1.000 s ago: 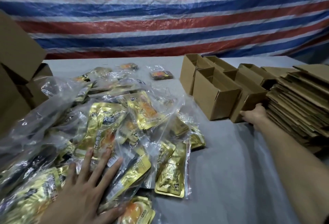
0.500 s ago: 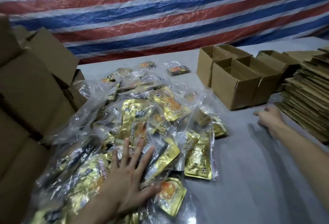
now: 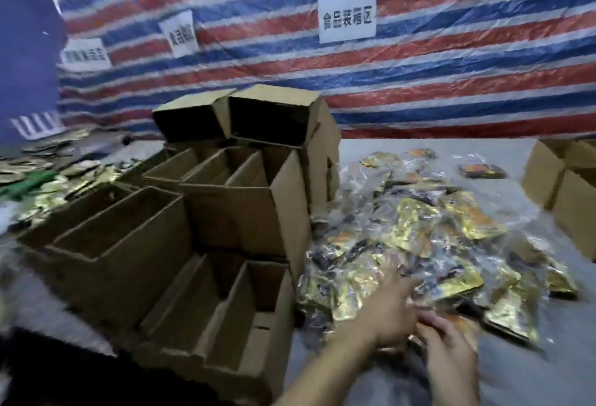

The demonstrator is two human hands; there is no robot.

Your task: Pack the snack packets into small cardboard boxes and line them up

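hands: left hand [image 3: 392, 309] fingers stretched flat over near edge of pile | right hand [image 3: 448, 363] just beside it, blurred, grip cannot be told | snack packets [image 3: 419, 228] heaped on counter [image 3: 564, 357] | cardboard boxes [image 3: 225, 309] open, stacked left of pile

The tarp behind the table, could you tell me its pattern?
Tarp: red, blue, white stripes; head view.
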